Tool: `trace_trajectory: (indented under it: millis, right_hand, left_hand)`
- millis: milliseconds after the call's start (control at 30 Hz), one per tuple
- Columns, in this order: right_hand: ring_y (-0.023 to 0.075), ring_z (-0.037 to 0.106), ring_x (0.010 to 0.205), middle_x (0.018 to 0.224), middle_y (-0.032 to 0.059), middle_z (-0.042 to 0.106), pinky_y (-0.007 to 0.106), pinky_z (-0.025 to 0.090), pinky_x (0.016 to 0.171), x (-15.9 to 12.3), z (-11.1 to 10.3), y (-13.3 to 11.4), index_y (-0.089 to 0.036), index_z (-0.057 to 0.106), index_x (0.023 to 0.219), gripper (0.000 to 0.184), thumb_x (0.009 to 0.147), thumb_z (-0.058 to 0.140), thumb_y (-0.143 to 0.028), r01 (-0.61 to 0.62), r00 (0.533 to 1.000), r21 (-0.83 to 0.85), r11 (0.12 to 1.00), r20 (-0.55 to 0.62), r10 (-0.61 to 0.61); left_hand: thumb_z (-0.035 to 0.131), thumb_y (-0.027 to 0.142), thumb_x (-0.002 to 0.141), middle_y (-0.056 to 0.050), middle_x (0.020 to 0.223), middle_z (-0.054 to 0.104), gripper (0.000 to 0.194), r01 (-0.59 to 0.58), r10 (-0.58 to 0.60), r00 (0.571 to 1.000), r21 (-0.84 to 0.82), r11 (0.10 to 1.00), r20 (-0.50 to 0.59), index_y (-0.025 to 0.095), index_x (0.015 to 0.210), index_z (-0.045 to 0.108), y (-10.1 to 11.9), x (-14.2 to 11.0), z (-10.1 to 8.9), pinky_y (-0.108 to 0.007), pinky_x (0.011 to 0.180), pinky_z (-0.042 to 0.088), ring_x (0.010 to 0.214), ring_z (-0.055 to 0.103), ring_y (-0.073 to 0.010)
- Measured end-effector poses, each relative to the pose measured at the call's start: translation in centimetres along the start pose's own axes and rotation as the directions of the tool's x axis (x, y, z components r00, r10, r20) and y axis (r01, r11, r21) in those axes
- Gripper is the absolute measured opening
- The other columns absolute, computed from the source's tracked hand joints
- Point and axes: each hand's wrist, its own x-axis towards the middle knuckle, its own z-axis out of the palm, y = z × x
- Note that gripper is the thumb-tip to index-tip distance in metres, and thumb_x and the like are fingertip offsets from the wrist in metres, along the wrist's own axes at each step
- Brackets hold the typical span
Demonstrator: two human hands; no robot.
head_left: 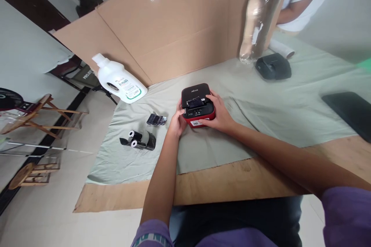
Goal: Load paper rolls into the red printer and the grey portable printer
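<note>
A small black and red label printer [197, 90] sits on the cloth before me, with a piece of shiny black wrapping [195, 102] on its top. My left hand [177, 120] holds its left side, the thumb at the front left corner. On the right side, my right hand [222, 115] grips it with the thumb along the front and the fingers on the upper edge. White paper rolls [138, 143] in black wrapping lie left of my left forearm. Just behind them is a crumpled black wrapper [156, 119].
A white detergent jug [120, 81] stands at the back left by a cardboard panel [185, 27]. A large clear bottle [259, 19], a black device [273, 66] and a dark flat object [349, 112] are on the right. Another person's arm [295, 10] shows behind the panel.
</note>
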Motion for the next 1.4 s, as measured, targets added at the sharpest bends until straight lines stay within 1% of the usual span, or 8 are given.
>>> trace_trajectory:
  millis: [433,667,867,933,1033,1100,1167,1400]
  right_hand:
    - [0.0401,0.042,0.141,0.160,0.0132,0.038,0.060,0.037,0.115,-0.1,0.1,-0.1,-0.027,0.001,0.164,0.125,0.073,0.081,-0.057,-0.042,0.999,-0.031,0.999,0.002,0.042]
    - [0.0333,0.053,0.130,0.144,0.0112,0.057,0.053,0.045,0.108,0.7,-1.5,-0.9,-0.025,0.048,0.149,0.075,0.092,0.045,-0.073,0.004,1.000,0.039,0.999,-0.024,-0.004]
    - [0.0297,0.066,0.094,0.094,0.0080,0.077,0.047,0.054,0.089,7.5,-3.4,-1.0,-0.024,0.078,0.102,0.036,0.097,0.047,-0.041,-0.111,0.976,-0.265,0.958,0.155,0.155]
    - [0.0306,0.066,0.095,0.092,0.0072,0.077,0.046,0.054,0.088,10.3,-2.7,-1.0,-0.025,0.080,0.100,0.028,0.090,0.054,-0.029,-0.007,0.923,-0.424,0.906,0.345,0.169]
    - [0.0303,0.068,0.090,0.087,0.0061,0.077,0.042,0.053,0.080,13.4,-0.9,-1.2,-0.028,0.081,0.093,0.026,0.081,0.060,-0.018,0.192,0.723,-0.550,0.813,0.640,0.262]
    - [0.0282,0.068,0.078,0.077,0.0056,0.075,0.038,0.052,0.069,14.7,0.3,-1.4,-0.028,0.080,0.087,0.022,0.076,0.064,-0.018,0.258,0.578,-0.591,0.764,0.728,0.368]
    - [0.0283,0.068,0.076,0.071,0.0059,0.072,0.038,0.052,0.069,15.2,0.9,-1.7,-0.026,0.078,0.081,0.016,0.071,0.068,-0.019,0.289,0.533,-0.633,0.718,0.730,0.429]
    - [0.0331,0.067,0.104,0.108,0.0116,0.074,0.045,0.051,0.088,13.2,-0.7,-2.4,-0.021,0.069,0.101,0.023,0.078,0.064,-0.024,0.108,0.765,-0.675,0.730,0.525,0.372]
  left_hand:
    - [0.073,0.047,0.077,-0.007,0.151,0.053,0.065,-0.041,0.047,0.994,-0.061,0.997,0.096,0.029,0.137,0.057,-0.5,0.1,-0.8,-0.051,0.115,0.042,0.140,0.050,-0.0303]
    - [0.076,0.043,0.076,-0.005,0.161,0.041,0.070,-0.053,0.066,0.994,-0.137,0.989,0.092,0.028,0.141,0.055,-0.5,0.6,-0.8,-0.049,0.120,0.036,0.149,0.038,-0.0300]
    - [0.079,0.031,0.075,-0.005,0.158,0.046,0.061,-0.040,0.073,0.992,-0.282,0.959,0.106,0.027,0.133,0.062,-0.7,0.9,-1.0,-0.048,0.124,0.029,0.150,0.036,-0.0296]
    - [0.080,0.029,0.074,-0.005,0.156,0.049,0.058,-0.029,0.063,0.993,-0.316,0.948,0.099,0.026,0.130,0.064,-0.7,1.0,-1.0,-0.048,0.125,0.027,0.149,0.037,-0.0301]
    - [0.082,0.026,0.072,-0.006,0.152,0.053,0.057,-0.015,0.047,0.996,-0.356,0.934,0.082,0.025,0.126,0.066,-0.7,1.3,-1.0,-0.048,0.125,0.027,0.148,0.039,-0.0309]
    - [0.084,0.025,0.070,-0.007,0.150,0.055,0.058,-0.016,0.048,0.996,-0.379,0.925,0.075,0.024,0.125,0.067,-0.7,1.4,-1.0,-0.046,0.125,0.027,0.147,0.040,-0.0310]
    - [0.085,0.024,0.069,-0.007,0.147,0.058,0.059,-0.017,0.051,0.996,-0.398,0.917,0.076,0.023,0.125,0.067,-0.8,1.5,-1.0,-0.045,0.124,0.029,0.146,0.042,-0.0310]
    - [0.086,0.023,0.069,-0.010,0.135,0.065,0.061,-0.002,0.060,0.992,-0.448,0.894,0.115,0.019,0.127,0.066,-1.1,1.7,-1.1,-0.044,0.120,0.030,0.136,0.051,-0.0300]
